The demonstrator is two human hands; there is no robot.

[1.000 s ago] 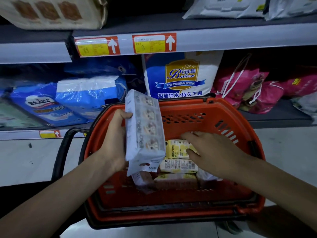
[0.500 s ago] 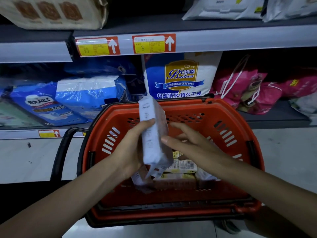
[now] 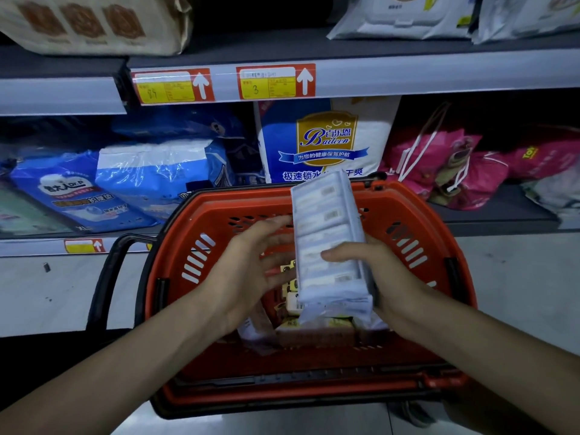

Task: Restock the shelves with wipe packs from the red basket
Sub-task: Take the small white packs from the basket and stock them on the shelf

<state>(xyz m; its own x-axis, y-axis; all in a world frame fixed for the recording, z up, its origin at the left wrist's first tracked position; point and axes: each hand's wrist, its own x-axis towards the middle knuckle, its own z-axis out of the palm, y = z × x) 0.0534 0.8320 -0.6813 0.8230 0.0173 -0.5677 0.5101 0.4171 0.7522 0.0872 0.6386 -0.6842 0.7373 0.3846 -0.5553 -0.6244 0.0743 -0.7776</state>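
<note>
A tall white multi-pack of wipes [image 3: 326, 237] stands upright over the red basket [image 3: 201, 246]. My right hand [image 3: 386, 277] grips its lower right side, thumb across the front. My left hand [image 3: 248, 271] hovers at the pack's left edge with fingers spread, fingertips close to it; I cannot tell whether they touch. Several yellow wipe packs [image 3: 314, 329] lie in the bottom of the basket, partly hidden behind the white pack.
The lower shelf behind the basket holds blue packs [image 3: 150, 180], a white and blue Baileen bag [image 3: 326, 139] and pink bags [image 3: 439, 164]. White wipe packs [image 3: 405, 17] lie on the upper shelf at right. The basket's black handle [image 3: 103, 277] hangs to the left.
The white pack passed from my left hand to my right and shifted right, its back now facing me. My left hand has opened beside it.
</note>
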